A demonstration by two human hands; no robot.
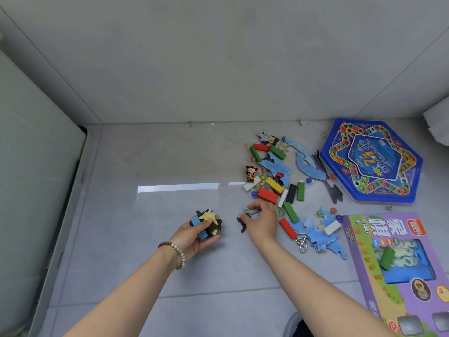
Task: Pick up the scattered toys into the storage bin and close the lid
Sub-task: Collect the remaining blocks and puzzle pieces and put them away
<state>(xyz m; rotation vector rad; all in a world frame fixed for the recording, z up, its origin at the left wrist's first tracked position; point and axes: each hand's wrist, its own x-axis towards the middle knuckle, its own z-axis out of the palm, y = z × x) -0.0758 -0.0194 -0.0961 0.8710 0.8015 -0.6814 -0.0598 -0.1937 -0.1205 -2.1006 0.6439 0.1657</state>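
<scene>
The left hand (194, 235) has its grip clamped on a stack of puzzle pieces (207, 221). The right hand (262, 221) pinches 1 puzzle piece (249, 211) beside the toy pile (269, 190), mid-floor (145, 215). Best lay it flat onto the stack, then take the dark piece (243, 226). No storage bin is visible.

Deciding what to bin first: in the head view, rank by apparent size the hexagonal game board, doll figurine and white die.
1. hexagonal game board
2. doll figurine
3. white die, though it lies farthest away
</scene>
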